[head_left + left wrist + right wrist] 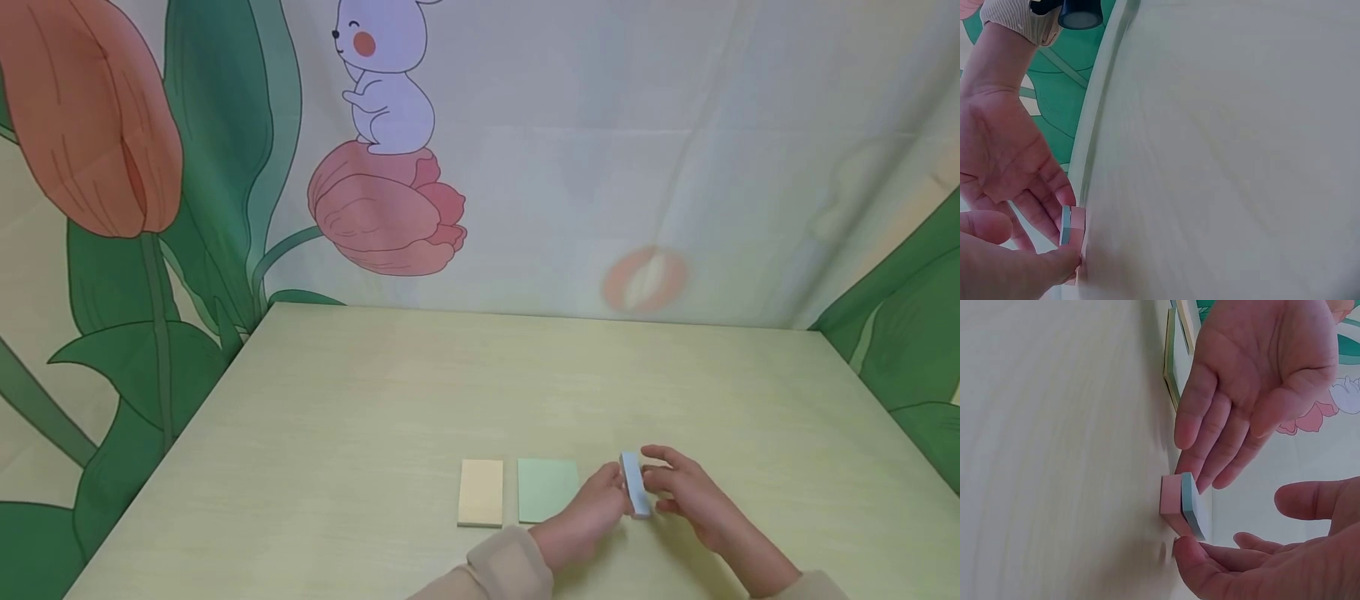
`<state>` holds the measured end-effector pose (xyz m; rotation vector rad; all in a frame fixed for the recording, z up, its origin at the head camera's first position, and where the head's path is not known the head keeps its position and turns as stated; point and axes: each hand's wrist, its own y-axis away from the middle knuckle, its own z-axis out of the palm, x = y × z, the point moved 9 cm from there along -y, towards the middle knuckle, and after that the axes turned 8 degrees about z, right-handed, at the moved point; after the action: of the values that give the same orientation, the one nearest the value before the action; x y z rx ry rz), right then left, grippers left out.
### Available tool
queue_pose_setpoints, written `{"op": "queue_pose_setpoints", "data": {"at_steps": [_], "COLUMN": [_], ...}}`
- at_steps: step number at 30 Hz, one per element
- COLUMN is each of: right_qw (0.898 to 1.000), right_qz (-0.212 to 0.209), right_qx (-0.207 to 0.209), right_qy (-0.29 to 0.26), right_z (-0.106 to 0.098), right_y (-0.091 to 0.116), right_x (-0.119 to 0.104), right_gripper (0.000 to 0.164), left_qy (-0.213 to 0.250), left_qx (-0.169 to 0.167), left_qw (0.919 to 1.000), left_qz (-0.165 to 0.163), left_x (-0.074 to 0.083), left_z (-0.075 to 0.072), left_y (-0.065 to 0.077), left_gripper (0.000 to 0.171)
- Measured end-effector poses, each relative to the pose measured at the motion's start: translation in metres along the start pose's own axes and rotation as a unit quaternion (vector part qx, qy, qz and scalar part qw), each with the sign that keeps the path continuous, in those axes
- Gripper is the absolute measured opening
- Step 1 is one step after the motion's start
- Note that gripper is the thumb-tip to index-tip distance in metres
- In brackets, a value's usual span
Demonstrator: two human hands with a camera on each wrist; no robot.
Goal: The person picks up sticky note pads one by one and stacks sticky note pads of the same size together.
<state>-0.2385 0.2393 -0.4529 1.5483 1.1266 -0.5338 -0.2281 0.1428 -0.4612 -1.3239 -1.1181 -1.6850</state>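
A small stack with a light blue sticky-note pad (pixel 634 485) over a pink sticky-note pad (pixel 1171 495) sits on the table, between the two hands. My left hand (pixel 588 512) reaches in from the left, fingers mostly straight, their tips at the stack's left side. On the other side is my right hand (pixel 693 496), its fingers spread and loosely bent; in the right wrist view a fingertip is at the stack's near end. Left of the left hand lie a green sticky-note pad (pixel 547 490), partly covered by that hand, and a pale yellow sticky-note pad (pixel 482 492).
The pads lie on a pale wood-grain table (pixel 337 400), toward its front. Behind it hangs a cloth backdrop (pixel 540 167) printed with tulips and a white rabbit. The table's left, right and back edges show in the head view.
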Motion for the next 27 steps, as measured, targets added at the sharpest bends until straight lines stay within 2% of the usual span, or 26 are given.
{"op": "queue_pose_setpoints", "data": {"at_steps": [3,9,17,27], "right_qw": [1.000,1.000,1.000,1.000], "right_qz": [0.001,0.008,0.012,0.016], "right_qx": [0.000,-0.001,-0.004,0.002], "right_qy": [-0.004,-0.008,-0.006,-0.005], "right_z": [0.0009,0.0028,0.0043,0.0045], "right_y": [0.0009,0.0031,0.0029,0.0032], "right_x": [-0.0004,0.0007,0.0011,0.0014], "right_gripper": [0.053,0.052,0.053,0.052], "left_qy": [0.003,0.000,-0.006,-0.006], "left_qx": [-0.001,-0.002,0.007,0.009], "left_qw": [1.0000,0.9999,0.9999,0.9999], "left_qz": [-0.005,-0.010,-0.004,0.001], "left_x": [0.0000,0.0000,0.0000,-0.0005], "left_z": [0.0002,-0.0001,-0.0008,-0.0014], "left_y": [0.0001,0.0010,-0.0008,-0.0016], "left_gripper": [0.065,0.065,0.051,0.053]}}
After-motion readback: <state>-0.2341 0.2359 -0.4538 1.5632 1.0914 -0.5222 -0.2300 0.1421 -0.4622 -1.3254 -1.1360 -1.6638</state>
